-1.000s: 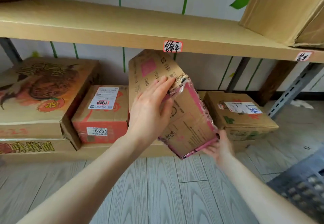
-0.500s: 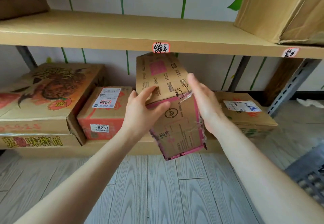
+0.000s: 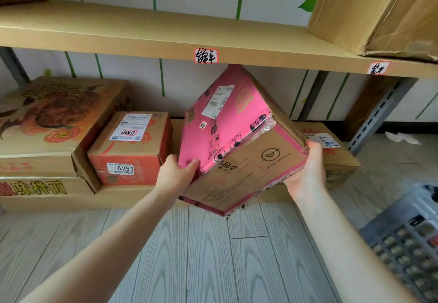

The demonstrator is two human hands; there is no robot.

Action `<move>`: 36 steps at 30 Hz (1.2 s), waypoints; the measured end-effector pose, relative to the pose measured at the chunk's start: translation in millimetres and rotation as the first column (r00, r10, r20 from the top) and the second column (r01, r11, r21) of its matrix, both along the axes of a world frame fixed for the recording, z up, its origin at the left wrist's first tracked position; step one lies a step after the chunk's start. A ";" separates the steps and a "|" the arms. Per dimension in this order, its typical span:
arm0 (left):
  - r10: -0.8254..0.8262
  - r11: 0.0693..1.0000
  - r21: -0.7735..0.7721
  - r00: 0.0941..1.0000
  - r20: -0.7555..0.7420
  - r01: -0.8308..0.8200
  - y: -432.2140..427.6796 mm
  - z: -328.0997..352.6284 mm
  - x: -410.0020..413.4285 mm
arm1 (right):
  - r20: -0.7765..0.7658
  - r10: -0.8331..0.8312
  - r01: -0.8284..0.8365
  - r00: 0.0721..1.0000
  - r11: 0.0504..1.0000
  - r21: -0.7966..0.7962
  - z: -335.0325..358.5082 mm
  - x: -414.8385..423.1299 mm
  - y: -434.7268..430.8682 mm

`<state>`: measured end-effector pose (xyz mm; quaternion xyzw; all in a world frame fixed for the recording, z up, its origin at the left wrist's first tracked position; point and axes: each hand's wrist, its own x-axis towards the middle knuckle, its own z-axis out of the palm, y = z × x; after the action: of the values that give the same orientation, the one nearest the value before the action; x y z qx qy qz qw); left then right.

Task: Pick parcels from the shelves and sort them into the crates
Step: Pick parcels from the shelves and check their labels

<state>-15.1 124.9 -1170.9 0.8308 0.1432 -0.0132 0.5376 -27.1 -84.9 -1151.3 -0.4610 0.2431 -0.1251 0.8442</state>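
A boxy cardboard parcel (image 3: 248, 165), pink on one face, plain brown on another, with glossy tape at the seam, hangs tilted in mid-air under the tan shelf (image 3: 118, 35). The left hand (image 3: 176, 176) grips its left corner, thumb on the pink. The right hand (image 3: 307, 172) cups the right corner, fingers hidden behind. A grey latticed crate (image 3: 403, 243) sits near right, its contents too blurred to tell.

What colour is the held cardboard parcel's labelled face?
Bright pink; the cardboard parcel shows best in head view.
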 end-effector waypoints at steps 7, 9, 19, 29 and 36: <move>-0.127 0.852 -0.521 0.949 -0.287 -0.043 21.0 -22.5 -2.3 | 0.046 0.110 -0.115 0.993 0.984 0.137 -43.3 -7.3 -11.2; -0.093 0.824 -0.562 0.962 -0.257 -0.071 21.1 -24.7 -3.1 | 0.040 0.134 -0.139 0.990 0.976 0.170 -51.6 -7.2 -16.6; 0.101 0.819 -0.572 0.992 0.069 -0.043 22.1 -48.8 -16.4 | -0.287 0.222 -0.173 0.932 0.967 0.188 -89.7 -14.2 -23.0; 0.069 0.958 -0.285 0.976 0.207 -0.007 27.6 -24.4 10.6 | -0.254 0.127 -0.070 0.959 0.972 0.224 -75.3 6.8 -9.0; -0.022 0.997 -0.068 0.999 0.023 0.024 23.8 15.4 57.3 | -0.277 0.134 -0.111 0.951 0.989 0.097 -71.1 40.9 -13.5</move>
<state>42.3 148.8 -1155.5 0.8135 0.1271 -0.0150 0.5673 13.8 -98.5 -1222.4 -0.4542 0.3370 0.0048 0.8247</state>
